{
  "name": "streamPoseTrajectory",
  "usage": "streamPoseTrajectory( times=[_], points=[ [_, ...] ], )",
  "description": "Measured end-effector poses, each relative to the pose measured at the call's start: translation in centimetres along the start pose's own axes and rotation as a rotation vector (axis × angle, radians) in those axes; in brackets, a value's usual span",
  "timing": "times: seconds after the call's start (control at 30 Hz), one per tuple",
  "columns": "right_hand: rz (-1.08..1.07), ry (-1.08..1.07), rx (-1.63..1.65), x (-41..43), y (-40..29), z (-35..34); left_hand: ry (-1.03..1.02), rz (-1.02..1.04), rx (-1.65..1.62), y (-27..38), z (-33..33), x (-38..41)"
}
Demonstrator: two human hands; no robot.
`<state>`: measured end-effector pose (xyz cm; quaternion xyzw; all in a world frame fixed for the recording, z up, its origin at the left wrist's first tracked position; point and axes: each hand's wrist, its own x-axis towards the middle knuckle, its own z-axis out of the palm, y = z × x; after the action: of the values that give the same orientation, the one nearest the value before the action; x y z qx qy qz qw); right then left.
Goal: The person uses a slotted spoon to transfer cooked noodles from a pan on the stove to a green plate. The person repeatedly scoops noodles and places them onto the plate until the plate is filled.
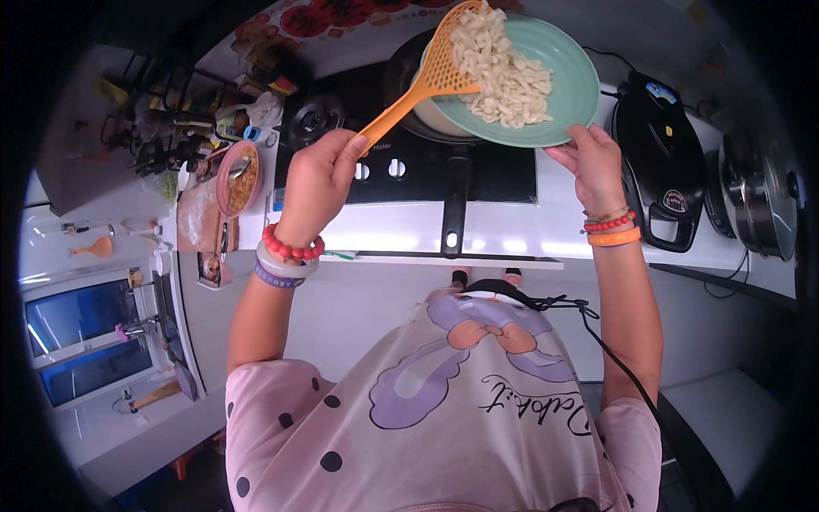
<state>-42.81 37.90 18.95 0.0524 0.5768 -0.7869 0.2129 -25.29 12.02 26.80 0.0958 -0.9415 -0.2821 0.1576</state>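
My left hand [323, 182] grips the handle of an orange slotted skimmer [441, 67]. Its perforated head rests against a heap of pale, short noodle-like pieces of dough [512, 89] on a light green plate [572, 77]. The plate's near right rim is pinched by my right hand [592, 163], and it tilts over a dark frying pan [455, 198]. Whitish liquid [441, 118] shows in the pan below the plate. Most of the pan's bowl is hidden behind plate and skimmer. The pan sits on a black Haier gas cooktop [499, 179], its handle pointing towards me.
Left of the cooktop, a pink bowl of food [240, 179] with a spoon stands by a floury wooden board [198, 221]. Bottles and bags crowd behind it. On the right are a black electric griddle [662, 147] and a metal pot [758, 173]. A sink [83, 339] lies far left.
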Motion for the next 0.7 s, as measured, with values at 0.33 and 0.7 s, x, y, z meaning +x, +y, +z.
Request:
streamPoseTrajectory(
  times=[0.33, 0.7],
  points=[
    [0.017, 0.017, 0.001, -0.5, 0.3, 0.0, 0.088, 0.392, 0.579, 3.1, -2.8, -0.4],
    [0.023, 0.036, 0.019, -0.5, 0.6, 0.0, 0.003, -0.318, -0.235, -2.3, -4.6, 1.1]
  ],
)
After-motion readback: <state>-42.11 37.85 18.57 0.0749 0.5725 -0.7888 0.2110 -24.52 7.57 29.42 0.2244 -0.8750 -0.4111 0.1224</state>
